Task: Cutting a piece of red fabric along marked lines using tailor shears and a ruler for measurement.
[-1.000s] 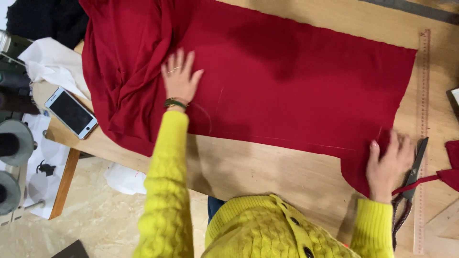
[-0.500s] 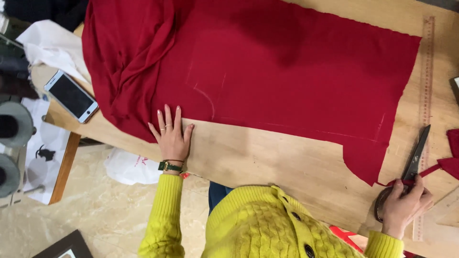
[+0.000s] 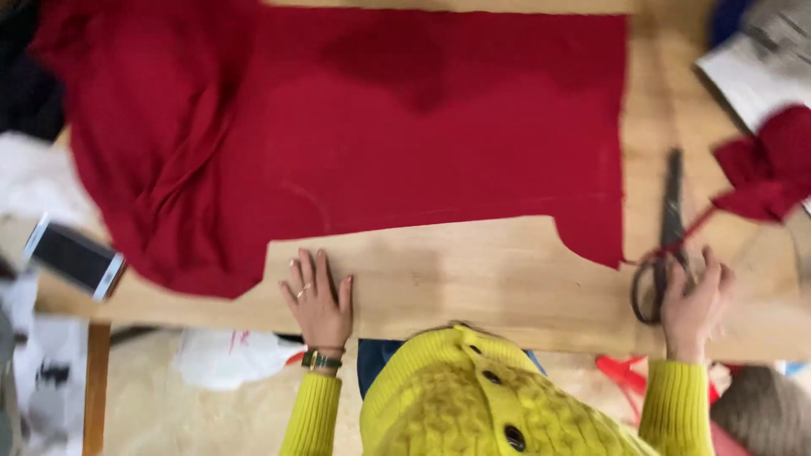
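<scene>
I am watching the left hand [image 3: 319,297] resting flat, fingers spread, on the bare desk [image 3: 456,279], having slid off the red fabric [image 3: 380,127] at its 12 o'clock. The right hand [image 3: 693,300] is now closing around the scissors [image 3: 667,245] at 3 o'clock.

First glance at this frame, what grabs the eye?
The large red fabric sheet spread over the pale wooden table, bunched into folds at its left end. The right hand rests on dark metal scissors just past the fabric's cut corner, while the left hand lies flat on bare wood. A white-edged smartphone sits at the table's left edge.
</scene>
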